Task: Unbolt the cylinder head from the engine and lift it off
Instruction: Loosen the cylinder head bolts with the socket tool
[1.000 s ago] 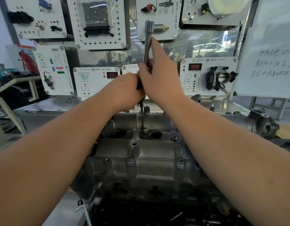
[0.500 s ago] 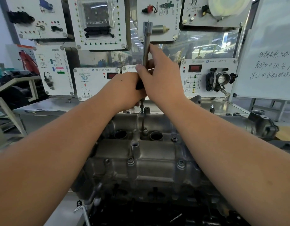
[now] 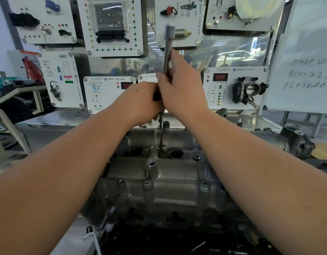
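Note:
The grey cast cylinder head (image 3: 170,192) lies across the middle of the view, with two round wells and several bolts on top. A steel wrench (image 3: 168,50) stands nearly upright above its far edge. Its thin shaft (image 3: 161,133) reaches down to a bolt between the wells. My right hand (image 3: 184,91) grips the steel bar. My left hand (image 3: 140,103) holds the dark part of the tool just below, touching the right hand.
White training panels (image 3: 111,24) with mounted car parts fill the wall behind. A throttle body (image 3: 251,91) sits on one at the right, and a whiteboard (image 3: 309,57) stands far right. A metal bench top (image 3: 58,116) runs behind the engine.
The top of the wrench has crept slightly to the right and down, and my hands have shifted a little with it. The cylinder head has not moved.

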Demonstrator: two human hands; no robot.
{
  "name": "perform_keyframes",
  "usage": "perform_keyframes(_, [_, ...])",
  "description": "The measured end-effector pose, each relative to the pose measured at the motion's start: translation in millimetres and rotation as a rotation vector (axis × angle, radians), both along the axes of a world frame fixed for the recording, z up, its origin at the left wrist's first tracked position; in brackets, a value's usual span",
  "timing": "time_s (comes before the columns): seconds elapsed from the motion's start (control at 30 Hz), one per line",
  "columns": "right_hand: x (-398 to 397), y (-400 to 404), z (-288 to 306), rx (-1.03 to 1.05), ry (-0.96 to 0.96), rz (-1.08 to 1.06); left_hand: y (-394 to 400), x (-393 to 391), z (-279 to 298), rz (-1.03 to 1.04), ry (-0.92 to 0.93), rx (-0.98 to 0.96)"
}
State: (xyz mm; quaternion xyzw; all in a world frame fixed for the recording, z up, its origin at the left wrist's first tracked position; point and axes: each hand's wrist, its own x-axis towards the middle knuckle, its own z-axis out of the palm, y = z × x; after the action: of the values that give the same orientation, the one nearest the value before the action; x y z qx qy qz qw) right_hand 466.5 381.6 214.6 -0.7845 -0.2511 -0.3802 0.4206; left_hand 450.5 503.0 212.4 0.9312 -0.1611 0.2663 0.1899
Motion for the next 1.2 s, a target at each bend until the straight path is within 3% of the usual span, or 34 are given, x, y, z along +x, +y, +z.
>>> perform_keyframes(0.4, [-4, 2, -2, -0.092, 0.041, 0.076, -2, -2, 2, 0.104, -0.008, 0.166])
perform_keyframes(0.6, [5, -2, 1, 0.217, 0.152, 0.056, 4, 2, 5, 0.084, -0.001, -0.19])
perform_keyframes(0.67, [11, -8, 0, 0.022, 0.314, -0.045, 7, 2, 4, 0.142, -0.027, -0.275])
perform_keyframes(0.77, [12, -11, -8, -0.508, 0.477, -0.098, 8, 1, 4, 0.185, -0.044, -0.328])
perform_keyframes(0.97, [8, -2, -12, -0.664, 0.38, -0.117, 7, 1, 4, 0.185, -0.034, -0.296])
perform_keyframes(1.07, [7, -2, -7, -0.575, 0.293, -0.172, 8, 1, 4, 0.185, -0.047, -0.298])
perform_keyframes(1.2, [3, -9, 6, -0.182, 0.079, -0.217, 8, 0, 4, 0.184, -0.04, -0.301])
